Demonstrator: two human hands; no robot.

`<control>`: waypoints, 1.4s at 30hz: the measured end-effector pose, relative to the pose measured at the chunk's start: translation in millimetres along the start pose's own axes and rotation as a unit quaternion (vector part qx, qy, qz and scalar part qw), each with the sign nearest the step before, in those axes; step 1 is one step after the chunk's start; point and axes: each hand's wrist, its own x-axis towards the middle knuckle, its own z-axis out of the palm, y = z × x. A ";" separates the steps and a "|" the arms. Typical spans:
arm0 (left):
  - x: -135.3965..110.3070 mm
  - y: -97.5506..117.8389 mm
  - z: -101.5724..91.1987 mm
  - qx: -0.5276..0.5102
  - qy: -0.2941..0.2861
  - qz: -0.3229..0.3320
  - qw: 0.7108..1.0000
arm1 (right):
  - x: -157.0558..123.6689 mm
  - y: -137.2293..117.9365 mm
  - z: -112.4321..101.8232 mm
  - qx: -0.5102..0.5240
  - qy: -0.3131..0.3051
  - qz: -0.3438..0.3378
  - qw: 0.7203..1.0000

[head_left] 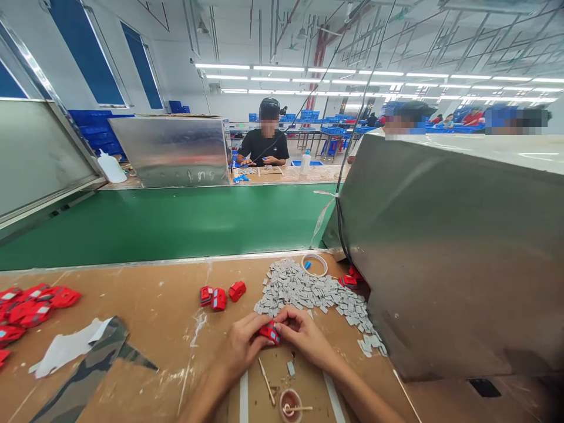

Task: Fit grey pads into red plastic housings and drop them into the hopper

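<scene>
A small red piece shaped like a toy car (269, 332), with pale blue patches, is held over the near part of the bench. My left hand (240, 342) grips its left side between thumb and fingers. The fingertips of my right hand (304, 333) pinch at its right and upper edge; whether a small chip is also between them is hidden. Just beyond both hands spreads a heap of small grey chips (295, 288). Below them lie a single grey chip (291, 369), a thin white stick (267, 382) and a small cup (291, 392) with a stick in it.
Several red pieces (219, 299) sit left of the heap, and more (35, 305) lie far left near a camouflage cloth (88, 376). A tape roll (314, 265) touches the heap. A metal box (449, 252) stands right. Beyond a green belt (198, 220), a person (263, 144) works.
</scene>
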 end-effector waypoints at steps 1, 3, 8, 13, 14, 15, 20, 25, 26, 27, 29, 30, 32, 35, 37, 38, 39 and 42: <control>0.2 -0.6 0.2 -0.001 -0.006 0.003 1.000 | -0.2 -0.5 -0.8 0.005 -0.012 0.008 1.000; 0.4 -2.5 0.1 0.003 -0.014 0.010 1.000 | -0.4 -1.2 -2.3 0.016 -0.032 0.019 0.999; -0.1 -7.7 -1.3 0.005 -0.024 0.026 0.999 | -1.7 -2.1 -1.9 0.044 -0.054 0.049 0.996; 0.5 -2.1 -4.9 0.009 -0.018 0.050 0.999 | -5.6 -7.7 0.8 0.052 -0.047 0.045 0.997; 1.3 -0.7 -5.8 0.009 -0.023 0.056 0.998 | -5.8 -8.3 0.9 0.054 -0.047 0.045 0.996; 2.1 0.4 -6.7 0.010 -0.028 0.059 0.998 | -6.1 -8.5 0.9 0.056 -0.047 0.045 0.996; 0.7 1.5 -9.1 0.068 -0.046 0.092 0.992 | -9.2 -6.8 0.7 0.042 -0.054 0.047 0.997; -2.3 1.9 -10.4 0.151 -0.047 0.148 0.976 | -9.7 -7.0 0.7 0.048 -0.068 0.037 0.996; -1.7 2.9 -10.5 0.149 -0.037 0.153 0.976 | -9.1 -7.4 0.4 0.053 -0.068 0.029 0.996; -0.8 4.0 -10.2 0.137 -0.022 0.154 0.978 | -8.2 -7.7 0.1 0.060 -0.065 0.018 0.996; 1.5 6.0 -8.5 0.089 0.021 0.144 0.985 | -6.6 -7.9 0.1 0.076 -0.051 0.002 0.996; 2.5 6.5 -7.1 0.060 0.045 0.132 0.988 | -6.0 -7.8 0.5 0.088 -0.041 -0.002 0.995; 3.8 6.5 -3.3 0.008 0.092 0.103 0.990 | -5.4 -7.4 2.3 0.112 -0.030 0.002 0.993; 4.3 6.3 1.6 -0.043 0.134 0.082 0.987 | -6.1 -7.5 5.6 0.120 -0.038 0.002 0.992; 4.7 8.2 2.5 -0.068 0.128 0.071 0.987 | -6.9 -8.1 6.3 0.110 -0.038 -0.010 0.993; 5.1 9.9 2.1 -0.081 0.115 0.063 0.988 | -7.1 -8.3 5.8 0.105 -0.032 -0.016 0.994; 5.7 11.8 1.3 -0.095 0.099 0.050 0.989 | -7.1 -8.3 5.0 0.100 -0.024 -0.020 0.994; 7.7 17.2 -1.3 -0.148 0.060 0.001 0.987 | -6.0 -6.6 1.6 0.074 0.007 -0.023 0.997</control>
